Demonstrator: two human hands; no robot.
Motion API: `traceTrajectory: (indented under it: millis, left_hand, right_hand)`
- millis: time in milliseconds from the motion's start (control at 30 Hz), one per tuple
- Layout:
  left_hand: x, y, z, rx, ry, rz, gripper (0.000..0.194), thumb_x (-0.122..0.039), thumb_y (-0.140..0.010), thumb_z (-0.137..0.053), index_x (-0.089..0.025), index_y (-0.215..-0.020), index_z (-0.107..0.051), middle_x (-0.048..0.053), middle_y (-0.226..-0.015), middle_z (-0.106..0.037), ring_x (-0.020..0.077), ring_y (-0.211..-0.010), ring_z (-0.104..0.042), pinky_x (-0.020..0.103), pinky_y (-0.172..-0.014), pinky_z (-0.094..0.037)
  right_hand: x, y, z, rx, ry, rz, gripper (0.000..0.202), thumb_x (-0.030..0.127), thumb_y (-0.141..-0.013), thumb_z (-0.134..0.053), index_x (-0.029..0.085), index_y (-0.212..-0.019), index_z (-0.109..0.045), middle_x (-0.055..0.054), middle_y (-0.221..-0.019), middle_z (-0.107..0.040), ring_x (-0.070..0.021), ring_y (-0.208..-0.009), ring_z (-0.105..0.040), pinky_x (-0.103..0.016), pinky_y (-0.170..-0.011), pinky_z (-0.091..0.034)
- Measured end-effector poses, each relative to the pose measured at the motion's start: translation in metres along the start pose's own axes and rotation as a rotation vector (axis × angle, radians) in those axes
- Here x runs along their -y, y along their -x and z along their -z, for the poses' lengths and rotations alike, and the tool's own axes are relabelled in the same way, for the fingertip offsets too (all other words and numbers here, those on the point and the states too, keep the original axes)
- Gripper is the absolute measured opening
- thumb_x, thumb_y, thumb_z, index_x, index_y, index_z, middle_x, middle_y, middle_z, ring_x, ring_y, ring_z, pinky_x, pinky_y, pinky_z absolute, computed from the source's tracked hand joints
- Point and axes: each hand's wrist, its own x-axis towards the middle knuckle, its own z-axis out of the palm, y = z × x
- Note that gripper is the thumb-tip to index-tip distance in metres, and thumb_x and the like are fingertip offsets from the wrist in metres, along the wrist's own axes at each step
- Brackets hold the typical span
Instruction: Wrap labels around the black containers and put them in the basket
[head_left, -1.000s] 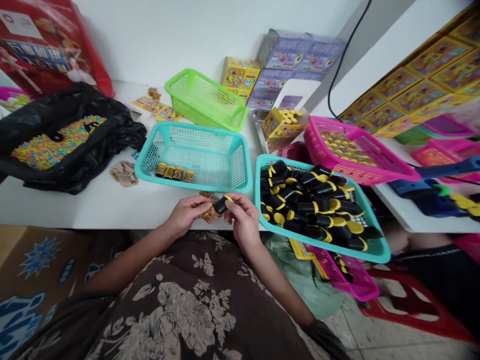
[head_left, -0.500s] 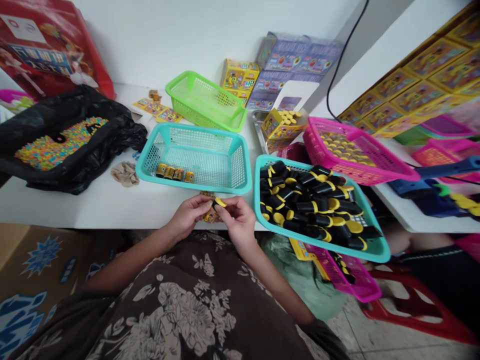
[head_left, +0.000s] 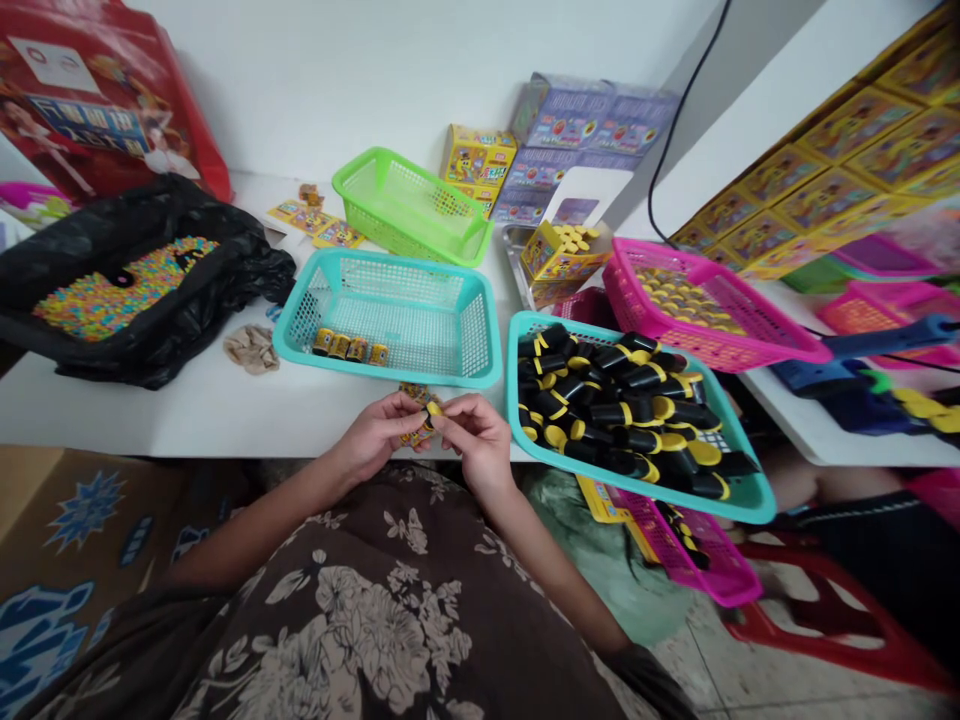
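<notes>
At the table's front edge, my left hand [head_left: 371, 432] and my right hand [head_left: 480, 438] meet in a pinch. Between their fingertips is a small black container with a yellow cap [head_left: 433, 410], partly covered by the fingers. Colourful printed labels [head_left: 414, 391] show behind and beneath the fingers; whether they touch the container I cannot tell. Just beyond stands a teal basket [head_left: 405, 266] holding a short row of small labelled containers [head_left: 349, 347]. To the right, another teal basket [head_left: 763, 508] is heaped with black, yellow-capped containers [head_left: 611, 412].
A black bag [head_left: 247, 262] of colourful pellets lies left, near a crumpled cloth [head_left: 252, 349]. Behind are a green basket [head_left: 375, 205] and purple boxes [head_left: 562, 112]. A pink basket [head_left: 795, 347] stands right, and a red stool [head_left: 862, 655] is on the floor.
The yellow-capped container has turned and shifted slightly between my fingertips, with the cap lower and further left. Both hands stay in nearly the same place.
</notes>
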Motion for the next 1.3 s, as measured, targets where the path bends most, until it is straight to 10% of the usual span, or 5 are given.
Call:
traceTrajectory:
  millis: [367, 867, 1300]
  left_hand:
    - [-0.003, 0.003, -0.003, -0.024, -0.131, -0.099, 0.027, -0.029, -0.067, -0.084, -0.014, -0.074, -0.063, 0.0, -0.074, -0.062, 0.0118, -0.064, -0.057, 0.027, -0.06, -0.048]
    - [-0.004, -0.002, 0.0, 0.006, 0.087, 0.023, 0.028, -0.03, -0.068, -0.084, -0.014, -0.079, -0.065, 0.003, -0.077, -0.067, 0.0137, -0.068, -0.062, 0.027, -0.063, -0.05]
    - [-0.009, -0.003, -0.008, -0.029, 0.084, -0.025, 0.032, -0.027, -0.062, -0.088, -0.014, -0.079, -0.064, 0.002, -0.076, -0.065, 0.0124, -0.065, -0.059, 0.026, -0.06, -0.045]
  right_hand:
    - [0.004, -0.002, -0.002, 0.029, 0.078, -0.044, 0.021, 0.037, -0.075, -0.077, 0.021, -0.085, -0.068, 0.002, -0.071, -0.065, -0.0091, -0.052, -0.051, -0.023, -0.047, -0.043]
    - [0.01, -0.004, 0.004, 0.12, 0.499, 0.367, 0.024, 0.029, -0.087, -0.066, 0.026, -0.111, -0.072, -0.005, -0.098, -0.071, -0.0181, -0.085, -0.065, -0.034, -0.074, -0.055]
    - [0.007, 0.001, 0.001, 0.072, 0.501, 0.386, 0.032, 0.028, -0.084, -0.07, 0.025, -0.115, -0.066, -0.005, -0.097, -0.069, -0.0167, -0.076, -0.063, -0.033, -0.069, -0.055]
